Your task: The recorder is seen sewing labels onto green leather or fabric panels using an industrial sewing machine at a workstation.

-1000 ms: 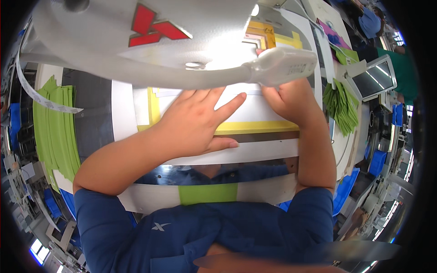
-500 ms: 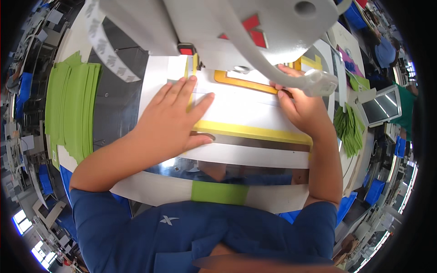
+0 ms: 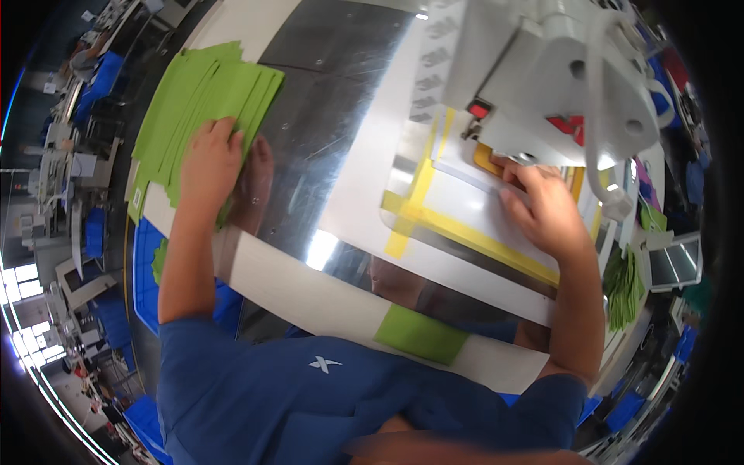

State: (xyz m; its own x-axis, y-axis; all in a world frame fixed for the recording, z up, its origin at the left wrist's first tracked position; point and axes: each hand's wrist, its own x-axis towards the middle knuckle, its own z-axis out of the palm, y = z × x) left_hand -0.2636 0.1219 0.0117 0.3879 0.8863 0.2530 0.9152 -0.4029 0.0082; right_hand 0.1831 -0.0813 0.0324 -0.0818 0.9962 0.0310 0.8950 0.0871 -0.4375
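On the pile of green fabric pieces at the left lies my left hand. Its fingers are bent over the pile's right edge and look closed on the fabric; how many layers they pinch is hidden. Beneath the white machine head, my right hand has its fingertips on an orange-yellow flat frame, closed at the edge. Much of that frame is hidden by the hand and the machine. Under it is a white work surface bordered with yellow tape.
A shiny metal plate spans between pile and machine. One green piece lies on the near table edge. More green pieces hang at the right beside a screen. A blue bin stands below left.
My left hand has left the white work surface and reached left onto the green pile. My right hand has shifted along the orange-yellow frame. The view has turned left.
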